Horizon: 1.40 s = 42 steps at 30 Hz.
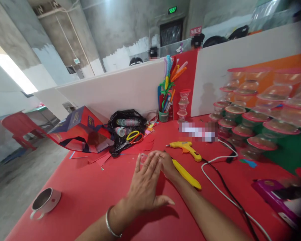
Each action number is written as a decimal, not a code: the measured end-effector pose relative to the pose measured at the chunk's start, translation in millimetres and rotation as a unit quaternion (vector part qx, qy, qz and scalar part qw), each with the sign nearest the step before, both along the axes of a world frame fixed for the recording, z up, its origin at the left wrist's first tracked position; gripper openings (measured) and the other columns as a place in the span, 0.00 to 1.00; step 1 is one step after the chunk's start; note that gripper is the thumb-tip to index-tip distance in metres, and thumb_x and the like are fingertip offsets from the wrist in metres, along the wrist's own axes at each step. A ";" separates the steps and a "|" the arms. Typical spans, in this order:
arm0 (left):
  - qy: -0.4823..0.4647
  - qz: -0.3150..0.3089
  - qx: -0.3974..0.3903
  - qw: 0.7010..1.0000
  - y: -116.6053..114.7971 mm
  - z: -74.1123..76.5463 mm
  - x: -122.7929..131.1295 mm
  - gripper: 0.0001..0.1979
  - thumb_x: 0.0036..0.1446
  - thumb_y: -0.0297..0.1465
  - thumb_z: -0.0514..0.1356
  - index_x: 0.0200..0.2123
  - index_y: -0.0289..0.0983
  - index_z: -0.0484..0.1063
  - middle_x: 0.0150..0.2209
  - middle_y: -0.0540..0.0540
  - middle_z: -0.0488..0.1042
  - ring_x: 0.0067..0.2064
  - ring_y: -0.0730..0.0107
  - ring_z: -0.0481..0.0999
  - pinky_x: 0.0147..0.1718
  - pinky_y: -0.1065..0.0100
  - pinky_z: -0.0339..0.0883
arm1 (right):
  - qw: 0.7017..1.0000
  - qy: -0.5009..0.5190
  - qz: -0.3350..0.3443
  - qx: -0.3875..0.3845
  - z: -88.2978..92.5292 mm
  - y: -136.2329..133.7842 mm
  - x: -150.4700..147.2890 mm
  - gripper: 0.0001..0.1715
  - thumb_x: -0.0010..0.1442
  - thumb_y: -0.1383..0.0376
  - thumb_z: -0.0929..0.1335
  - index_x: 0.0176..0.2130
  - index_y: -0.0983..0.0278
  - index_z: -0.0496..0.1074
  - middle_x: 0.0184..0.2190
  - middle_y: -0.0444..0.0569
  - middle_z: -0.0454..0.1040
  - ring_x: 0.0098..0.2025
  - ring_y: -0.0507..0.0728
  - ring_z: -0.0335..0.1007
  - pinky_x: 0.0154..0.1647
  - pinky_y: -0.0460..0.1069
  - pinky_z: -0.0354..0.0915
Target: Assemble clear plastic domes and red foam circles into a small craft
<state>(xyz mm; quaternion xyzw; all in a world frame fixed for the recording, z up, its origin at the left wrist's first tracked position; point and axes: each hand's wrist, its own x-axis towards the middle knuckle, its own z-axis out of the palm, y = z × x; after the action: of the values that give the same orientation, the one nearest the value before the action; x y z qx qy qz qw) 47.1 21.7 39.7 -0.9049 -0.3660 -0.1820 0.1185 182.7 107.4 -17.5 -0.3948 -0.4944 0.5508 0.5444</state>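
My left hand lies over the red table near its middle, fingers stretched out and together, thumb to the right, a silver bangle on the wrist. My right hand is partly hidden behind the left one, its fingers curled around a small clear item I cannot make out. A yellow utility knife lies just right of my right wrist. A yellow glue gun rests further back, with its cord trailing right.
Scissors lie on a black bag beside a red and blue box. A cup of pipe cleaners stands by the white partition. Stacked clear domes with red rims fill the right. A metal cup sits front left, a purple device front right.
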 end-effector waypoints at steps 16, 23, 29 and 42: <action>-0.055 0.020 -0.079 0.995 -3.4 -38.5 -0.8 0.58 0.49 0.66 0.45 0.69 0.26 0.48 0.68 0.28 0.53 0.69 0.44 0.52 0.65 0.49 0.51 | 0.987 -0.118 -0.111 0.008 -0.2 -5.5 -1.9 0.16 0.45 0.65 0.62 0.29 0.62 0.77 0.25 0.46 0.76 0.29 0.55 0.71 0.34 0.50 0.66; -0.132 0.027 -0.065 0.989 -5.5 -44.6 4.1 0.56 0.48 0.67 0.45 0.66 0.28 0.56 0.63 0.28 0.65 0.65 0.43 0.62 0.62 0.48 0.58 | 0.890 -0.273 -0.178 0.318 17.1 -32.2 -6.8 0.17 0.56 0.73 0.62 0.37 0.59 0.78 0.31 0.47 0.77 0.35 0.57 0.70 0.41 0.54 0.64; -0.169 -0.016 -0.079 0.982 -0.2 -55.6 13.4 0.45 0.51 0.67 0.43 0.50 0.36 0.73 0.39 0.39 0.80 0.43 0.50 0.77 0.45 0.52 0.70 | 0.900 -0.215 -0.057 0.376 27.5 -50.3 -15.8 0.18 0.56 0.77 0.60 0.35 0.61 0.75 0.27 0.45 0.75 0.29 0.53 0.69 0.32 0.49 0.65; -0.193 0.010 -0.137 0.971 -0.3 -42.4 13.7 0.40 0.50 0.65 0.50 0.41 0.36 0.77 0.33 0.39 0.78 0.37 0.51 0.77 0.40 0.52 0.71 | 0.944 -0.230 -0.005 0.235 25.3 -48.2 -16.2 0.16 0.53 0.73 0.61 0.29 0.61 0.77 0.24 0.46 0.74 0.29 0.53 0.70 0.31 0.48 0.66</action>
<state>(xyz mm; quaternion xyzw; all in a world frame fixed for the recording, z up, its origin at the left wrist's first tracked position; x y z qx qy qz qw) 60.8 21.4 -2.6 -0.8568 -0.4122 -0.3000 -0.0781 166.5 59.2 7.9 -0.3743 -0.7193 0.3103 0.4962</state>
